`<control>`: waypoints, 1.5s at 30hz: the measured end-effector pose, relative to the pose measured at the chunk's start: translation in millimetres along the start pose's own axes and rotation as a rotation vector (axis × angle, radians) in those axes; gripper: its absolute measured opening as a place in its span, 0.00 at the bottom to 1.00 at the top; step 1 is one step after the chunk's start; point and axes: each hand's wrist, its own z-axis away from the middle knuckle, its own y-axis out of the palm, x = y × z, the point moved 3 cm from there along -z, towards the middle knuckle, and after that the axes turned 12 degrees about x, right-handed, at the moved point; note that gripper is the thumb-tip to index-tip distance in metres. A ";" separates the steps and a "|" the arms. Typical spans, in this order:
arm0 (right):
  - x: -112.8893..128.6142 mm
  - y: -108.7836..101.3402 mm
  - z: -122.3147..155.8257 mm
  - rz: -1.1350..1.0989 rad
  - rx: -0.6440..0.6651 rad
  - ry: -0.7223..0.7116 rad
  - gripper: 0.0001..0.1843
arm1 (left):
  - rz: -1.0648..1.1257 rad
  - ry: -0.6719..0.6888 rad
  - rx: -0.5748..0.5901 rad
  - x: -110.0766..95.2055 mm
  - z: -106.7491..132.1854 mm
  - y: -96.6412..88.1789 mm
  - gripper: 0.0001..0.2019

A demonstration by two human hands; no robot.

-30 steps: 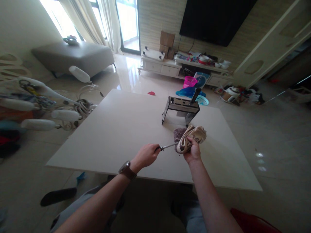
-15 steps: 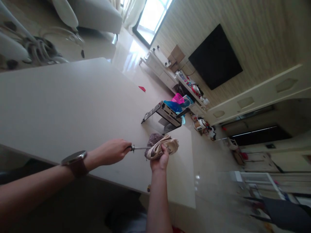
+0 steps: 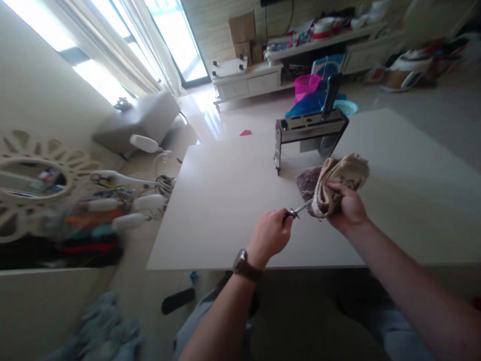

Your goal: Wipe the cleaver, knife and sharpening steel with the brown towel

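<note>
My left hand, with a watch on its wrist, is closed round the black handle of a honing steel. The thin metal rod runs into a folded beige and brown towel, which hides its far end. My right hand grips the towel from below and the right, thumb on top. Both hands are above the white table. Just beyond the towel stands a metal knife rack, holding a knife with a black handle.
A pink basket and a light blue basket are on the floor behind the table. A white TV cabinet lines the far wall. A grey ottoman stands near the window. Left of the table are white appliance parts with cables.
The view has turned from strongly tilted to nearly level. Both hands keep their hold on the honing steel and the towel, and the rod still runs into the cloth.
</note>
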 end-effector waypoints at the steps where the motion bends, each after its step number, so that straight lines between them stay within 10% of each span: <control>1: -0.5 1.1 0.5 0.010 -0.014 0.026 0.13 | -0.002 -0.005 -0.010 -0.4 -0.1 -0.6 0.12; 19: -0.9 10.3 7.9 -0.404 -0.080 0.191 0.23 | 0.071 0.000 0.081 -7.3 -6.8 3.9 0.14; 29: -1.5 9.0 5.2 0.106 -0.059 0.084 0.10 | 0.076 -0.037 0.041 -9.5 -9.9 -1.3 0.13; 45: -22.3 -11.6 -2.6 0.328 0.073 0.158 0.21 | 0.216 -0.050 -0.043 16.7 -20.4 23.8 0.15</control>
